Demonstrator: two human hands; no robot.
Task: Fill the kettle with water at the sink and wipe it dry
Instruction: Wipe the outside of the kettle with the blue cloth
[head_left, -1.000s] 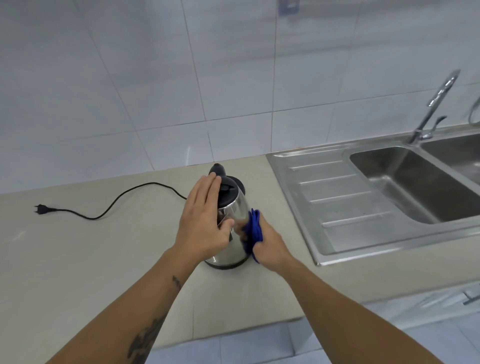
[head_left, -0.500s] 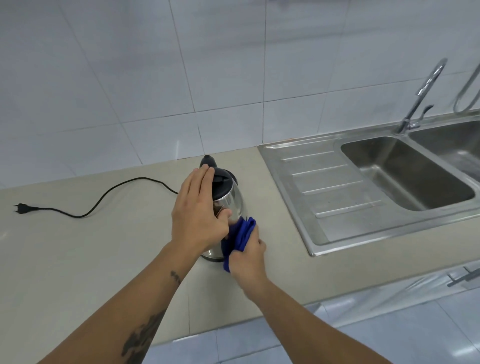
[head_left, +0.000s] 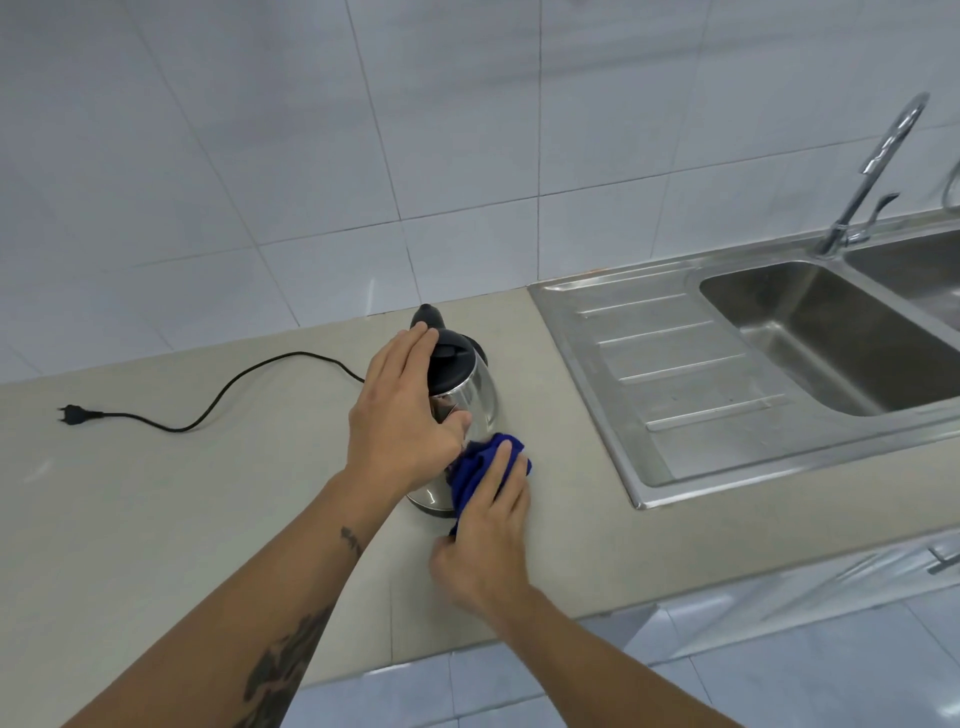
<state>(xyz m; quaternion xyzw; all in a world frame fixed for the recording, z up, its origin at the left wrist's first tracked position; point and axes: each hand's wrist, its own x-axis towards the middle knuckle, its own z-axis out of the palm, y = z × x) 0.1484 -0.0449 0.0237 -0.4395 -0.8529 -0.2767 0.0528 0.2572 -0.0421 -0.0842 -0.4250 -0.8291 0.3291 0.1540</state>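
The polished steel kettle with black plastic lid (head_left: 467, 395) stands upright on the beige stone desk (head_left: 156, 493), left of the stainless steel sink (head_left: 831, 332). The left hand (head_left: 400, 421) has its grip around the kettle body; the right hand (head_left: 488, 530) presses a crumpled blue cloth (head_left: 475, 467) against the lower wall. No legible brand or label shows.

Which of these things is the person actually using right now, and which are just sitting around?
In use:
kettle, steadied by the left hand
blue cloth, pressed to the kettle's lower side by the right hand

Sitting around:
power cord, unplugged on the counter
sink and tap, untouched
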